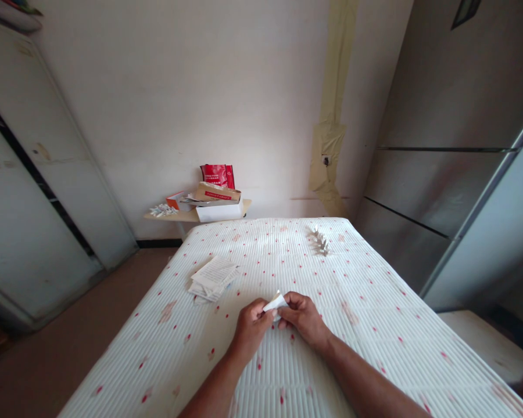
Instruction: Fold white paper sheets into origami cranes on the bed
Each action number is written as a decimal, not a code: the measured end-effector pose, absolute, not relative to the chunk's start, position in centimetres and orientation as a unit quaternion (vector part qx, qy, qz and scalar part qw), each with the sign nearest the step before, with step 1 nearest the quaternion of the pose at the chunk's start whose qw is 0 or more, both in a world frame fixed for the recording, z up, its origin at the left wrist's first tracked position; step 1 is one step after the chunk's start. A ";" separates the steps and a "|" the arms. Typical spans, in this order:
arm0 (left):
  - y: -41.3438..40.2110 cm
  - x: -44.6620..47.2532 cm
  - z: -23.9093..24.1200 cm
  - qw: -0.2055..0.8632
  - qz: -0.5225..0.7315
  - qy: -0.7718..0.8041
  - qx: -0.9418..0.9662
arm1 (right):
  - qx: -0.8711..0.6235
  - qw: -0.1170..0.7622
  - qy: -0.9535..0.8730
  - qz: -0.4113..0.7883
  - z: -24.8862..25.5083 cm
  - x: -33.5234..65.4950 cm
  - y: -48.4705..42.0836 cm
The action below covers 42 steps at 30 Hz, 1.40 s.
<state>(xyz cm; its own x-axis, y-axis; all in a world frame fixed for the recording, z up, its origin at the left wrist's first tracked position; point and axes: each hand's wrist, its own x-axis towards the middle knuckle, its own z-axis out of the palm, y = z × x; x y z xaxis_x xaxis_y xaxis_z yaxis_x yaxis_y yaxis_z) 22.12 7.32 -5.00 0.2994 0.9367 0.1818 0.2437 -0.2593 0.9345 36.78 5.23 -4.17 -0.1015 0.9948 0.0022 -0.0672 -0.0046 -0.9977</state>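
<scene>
Between my two hands is a small folded piece of white paper [276, 302], held just above a padded surface with a white, red-spotted cover [261, 366]. My left hand [251, 325] pinches its left side, thumb in front. On the other side, my right hand [304, 316] grips the paper with thumb and fingers. Part of the paper is hidden behind my fingertips. To the left lies a loose pile of printed paper sheets [213, 277]. Farther off on the right stands a row of small folded paper pieces [319, 242].
Against the wall, a small table [187, 216] bears a white box [219, 212], a red bag [218, 175] and a heap of small white pieces [163, 210]. A grey cabinet [47, 174] stands left, a silver refrigerator [436, 174] right. A wall socket [326, 160] sits behind.
</scene>
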 end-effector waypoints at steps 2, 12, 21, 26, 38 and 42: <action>7.3 22.1 -5.0 0.433 0.403 0.436 0.678 | -0.455 0.488 -0.509 0.543 -4.3 36.7 5.3; 7.5 22.0 -5.1 0.496 0.409 0.461 0.612 | -0.508 0.506 -0.582 0.384 -4.7 37.3 5.3; 7.5 22.3 -5.6 0.485 0.422 0.467 0.607 | -0.475 0.506 -0.540 0.476 -4.7 36.5 5.2; 7.4 22.4 -5.4 0.463 0.424 0.471 0.620 | -0.485 0.474 -0.543 0.496 -4.3 36.5 4.8; 7.8 20.6 -4.4 0.585 0.347 0.403 0.612 | -0.446 0.462 -0.497 0.584 -4.6 37.5 5.1; 7.8 20.3 -4.5 0.585 0.317 0.402 0.629 | -0.441 0.460 -0.488 0.596 -4.6 37.6 5.2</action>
<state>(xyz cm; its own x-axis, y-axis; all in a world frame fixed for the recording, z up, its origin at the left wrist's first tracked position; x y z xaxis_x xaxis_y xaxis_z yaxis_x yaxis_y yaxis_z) 20.35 7.85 -4.47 0.4763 0.8764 -0.0719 0.1351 0.0079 0.9908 37.56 5.16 -4.63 -0.1872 0.9793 -0.0773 -0.1183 -0.1006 -0.9879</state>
